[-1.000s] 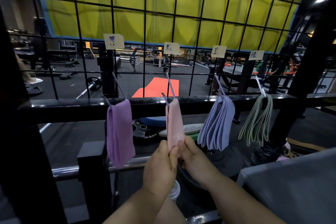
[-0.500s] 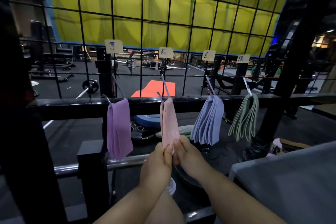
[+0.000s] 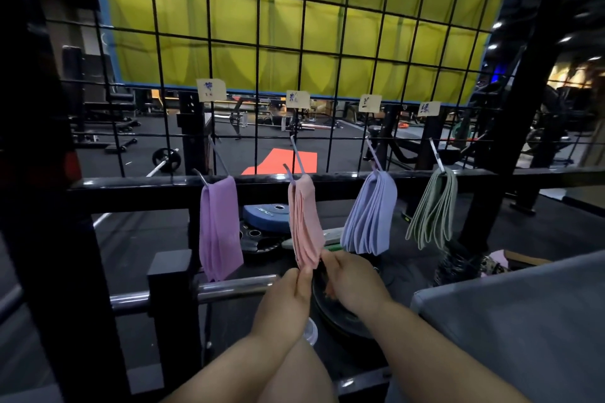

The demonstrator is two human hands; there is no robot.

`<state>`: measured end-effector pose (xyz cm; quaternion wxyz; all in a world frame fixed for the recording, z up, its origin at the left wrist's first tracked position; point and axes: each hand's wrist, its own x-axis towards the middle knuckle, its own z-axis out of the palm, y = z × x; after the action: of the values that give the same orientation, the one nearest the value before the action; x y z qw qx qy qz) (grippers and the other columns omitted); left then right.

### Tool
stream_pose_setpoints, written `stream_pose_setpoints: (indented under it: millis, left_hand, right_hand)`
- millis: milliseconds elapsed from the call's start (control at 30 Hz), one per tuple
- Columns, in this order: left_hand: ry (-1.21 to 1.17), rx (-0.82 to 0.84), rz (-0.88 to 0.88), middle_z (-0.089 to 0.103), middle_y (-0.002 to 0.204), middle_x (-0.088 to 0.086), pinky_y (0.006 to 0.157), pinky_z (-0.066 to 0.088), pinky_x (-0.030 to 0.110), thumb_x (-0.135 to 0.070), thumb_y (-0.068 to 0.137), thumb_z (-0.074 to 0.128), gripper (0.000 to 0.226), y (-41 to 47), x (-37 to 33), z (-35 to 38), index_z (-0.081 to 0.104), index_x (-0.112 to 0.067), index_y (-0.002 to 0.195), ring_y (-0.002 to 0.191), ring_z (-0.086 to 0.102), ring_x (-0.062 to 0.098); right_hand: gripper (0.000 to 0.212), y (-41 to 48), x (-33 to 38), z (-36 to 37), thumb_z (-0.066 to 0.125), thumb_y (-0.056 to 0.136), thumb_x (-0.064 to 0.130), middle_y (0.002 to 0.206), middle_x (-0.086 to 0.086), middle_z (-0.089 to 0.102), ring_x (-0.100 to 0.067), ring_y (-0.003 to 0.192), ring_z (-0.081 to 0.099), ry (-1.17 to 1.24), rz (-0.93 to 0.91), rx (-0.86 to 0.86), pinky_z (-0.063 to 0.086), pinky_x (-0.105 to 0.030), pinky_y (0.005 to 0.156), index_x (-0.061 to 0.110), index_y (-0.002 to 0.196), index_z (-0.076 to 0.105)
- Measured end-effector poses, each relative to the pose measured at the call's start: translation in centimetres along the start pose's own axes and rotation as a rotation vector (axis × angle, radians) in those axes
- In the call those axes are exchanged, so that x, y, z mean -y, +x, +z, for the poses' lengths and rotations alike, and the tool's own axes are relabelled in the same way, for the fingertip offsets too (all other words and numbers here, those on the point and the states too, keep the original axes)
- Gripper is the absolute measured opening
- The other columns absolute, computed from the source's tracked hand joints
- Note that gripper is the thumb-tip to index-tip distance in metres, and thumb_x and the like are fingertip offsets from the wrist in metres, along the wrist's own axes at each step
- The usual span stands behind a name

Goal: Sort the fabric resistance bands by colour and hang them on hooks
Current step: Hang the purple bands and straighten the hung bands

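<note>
Your left hand (image 3: 288,294) is pinching the bottom edge of the pink bands (image 3: 304,222). Its thumb and fingers are pressed together on the fabric, with the knuckles turned up towards you. The bundle hangs from its hook (image 3: 296,157) straight above your fingertips and leans slightly to the right as it comes down to them.

Your right hand (image 3: 353,281) sits just beside the left, and the two are nearly touching. Its fingers are curled, and the tip of one digit meets the lower right corner of the same pink bundle. That part of the hand is blurred, so I cannot tell whether it grips the fabric or only touches it.

To the left of your left fingers, and apart from them, the purple bands (image 3: 217,226) hang from their own hook, with their lower end level with your pinch. Up and to the right of your right fingers hang the pale blue bands (image 3: 370,213), close to them but not touching. Farther right are the green bands (image 3: 432,206), well apart from both hands.

High above your fingers, a paper label (image 3: 298,99) is fixed to the wire grid (image 3: 304,42) over each hook. A chrome bar (image 3: 229,288) runs off to the left of your left hand, at knuckle height.
</note>
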<state>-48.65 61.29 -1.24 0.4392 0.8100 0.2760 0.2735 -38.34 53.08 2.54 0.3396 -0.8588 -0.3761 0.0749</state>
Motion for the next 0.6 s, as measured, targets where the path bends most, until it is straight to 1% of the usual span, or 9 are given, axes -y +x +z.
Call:
stream_pose_setpoints:
  millis: [67, 133, 200, 300, 367, 433, 500, 567, 600]
  left_hand:
    - [-0.042, 0.033, -0.006, 0.059, 0.076, 0.004, 0.071, 0.043, 0.033, -0.052, 0.1, 0.029, 0.051, -0.3, -0.4, 0.2, 0.057, -0.012, 0.083, 0.075, 0.057, 0.019]
    - [-0.099, 0.053, 0.004, 0.058, 0.07, -0.002, 0.07, 0.043, 0.032, -0.052, 0.1, 0.031, 0.048, -0.5, -1.1, 0.6, 0.056, -0.017, 0.079, 0.071, 0.057, 0.017]
    - [-0.149, 0.055, 0.026, 0.055, 0.063, -0.005, 0.065, 0.041, 0.028, -0.049, 0.1, 0.033, 0.047, -0.7, -2.1, 1.0, 0.056, -0.014, 0.079, 0.062, 0.052, 0.012]
    - [-0.221, 0.035, 0.078, 0.051, 0.057, -0.004, 0.06, 0.04, 0.024, -0.043, 0.101, 0.035, 0.045, -0.5, -4.1, 1.5, 0.057, -0.009, 0.081, 0.053, 0.047, 0.008]
    - [-0.216, -0.002, 0.118, 0.053, 0.059, 0.0, 0.063, 0.043, 0.031, -0.039, 0.102, 0.037, 0.044, 0.2, -5.4, 1.8, 0.056, -0.008, 0.078, 0.055, 0.048, 0.011]
    - [-0.179, -0.029, 0.143, 0.057, 0.064, 0.007, 0.067, 0.046, 0.038, -0.038, 0.102, 0.037, 0.045, 1.4, -6.5, 2.3, 0.055, -0.005, 0.076, 0.059, 0.05, 0.015]
    - [-0.112, -0.064, 0.167, 0.064, 0.073, 0.012, 0.076, 0.048, 0.044, -0.045, 0.101, 0.034, 0.05, 2.7, -7.4, 2.7, 0.054, -0.006, 0.078, 0.07, 0.058, 0.024]
    - [-0.069, -0.078, 0.181, 0.063, 0.077, 0.013, 0.08, 0.047, 0.047, -0.052, 0.097, 0.03, 0.05, 3.8, -8.2, 3.1, 0.051, -0.01, 0.08, 0.08, 0.06, 0.033]
    - [-0.074, -0.072, 0.191, 0.062, 0.077, 0.011, 0.079, 0.047, 0.046, -0.05, 0.098, 0.032, 0.044, 4.2, -8.8, 3.1, 0.048, -0.013, 0.081, 0.081, 0.059, 0.034]
  right_hand:
    - [0.044, -0.2, -0.3, -0.6, 0.03, 0.104, 0.038, 0.071, -0.004, 0.059, -0.022, 0.072, 0.057, -0.036, -0.003, -0.057, 0.037, -0.031, 0.059, 0.019, 0.069, 0.05]
    - [0.045, -0.5, -0.4, -1.4, 0.034, 0.103, 0.043, 0.072, -0.002, 0.061, -0.019, 0.07, 0.057, 0.014, 0.005, -0.139, 0.037, -0.03, 0.058, 0.018, 0.074, 0.057]
    - [0.046, -0.7, -0.4, -2.3, 0.036, 0.102, 0.046, 0.071, -0.002, 0.064, -0.016, 0.068, 0.059, 0.054, 0.01, -0.214, 0.037, -0.028, 0.056, 0.016, 0.081, 0.063]
    - [0.048, -0.7, -0.4, -4.0, 0.036, 0.102, 0.045, 0.067, -0.002, 0.059, -0.017, 0.066, 0.054, 0.046, -0.01, -0.316, 0.034, -0.029, 0.054, 0.017, 0.068, 0.057]
    - [0.048, -0.4, -0.5, -5.1, 0.037, 0.102, 0.041, 0.069, -0.004, 0.057, -0.02, 0.066, 0.051, 0.064, -0.01, -0.369, 0.034, -0.032, 0.056, 0.016, 0.063, 0.052]
    - [0.051, 0.1, -0.7, -6.0, 0.037, 0.101, 0.04, 0.069, -0.008, 0.057, -0.022, 0.065, 0.051, 0.088, -0.009, -0.413, 0.036, -0.034, 0.058, 0.009, 0.065, 0.053]
    - [0.053, 0.7, -0.9, -7.0, 0.038, 0.1, 0.041, 0.068, -0.011, 0.057, -0.024, 0.063, 0.051, 0.115, -0.01, -0.448, 0.037, -0.035, 0.058, 0.005, 0.065, 0.053]
    - [0.052, 1.3, -1.0, -7.9, 0.039, 0.1, 0.042, 0.062, -0.007, 0.052, -0.021, 0.059, 0.046, 0.123, 0.011, -0.471, 0.034, -0.034, 0.057, 0.009, 0.06, 0.048]
    - [0.051, 1.6, -1.0, -8.4, 0.039, 0.1, 0.042, 0.06, -0.004, 0.05, -0.019, 0.058, 0.045, 0.121, 0.029, -0.483, 0.033, -0.033, 0.055, 0.012, 0.059, 0.046]
